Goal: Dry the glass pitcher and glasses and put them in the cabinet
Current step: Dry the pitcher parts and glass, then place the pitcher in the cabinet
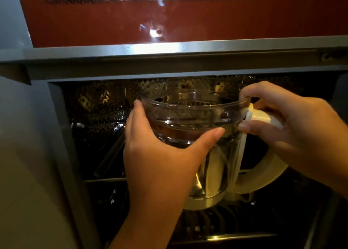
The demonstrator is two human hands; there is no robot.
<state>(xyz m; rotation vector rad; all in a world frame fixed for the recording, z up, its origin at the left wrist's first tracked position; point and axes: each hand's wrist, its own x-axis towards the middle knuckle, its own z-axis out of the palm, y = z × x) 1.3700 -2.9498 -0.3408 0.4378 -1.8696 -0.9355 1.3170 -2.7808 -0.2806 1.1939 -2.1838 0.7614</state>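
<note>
A left hand (158,154) rises from the bottom edge, closest to the viewer, its forearm reaching up from below. It grasps the round body of a clear glass pitcher (188,113). The thumb (211,135) stretches across the near side of the glass just under the rim, and the fingers (137,107) wrap round the far left side. The hand is spread wide to span the pitcher.

The right hand (293,124) comes in from the right edge and grips the top of the pitcher's cream handle (263,175). Its fingers are curled over the handle where it joins the rim, and the thumb tip presses against the side of the joint.

The pitcher stands upright between both hands, its open mouth facing up and a cream ring round its base. It sits at the opening of a dark cabinet (98,120) whose back wall is shiny perforated metal. Just below the base lies a dark wire rack (216,220). Whether the base touches the rack cannot be told.

Above the opening runs a brushed metal strip (169,50), and above that a glossy red panel (188,18) catching bright reflections. A plain grey surface (28,154) fills the left side
</note>
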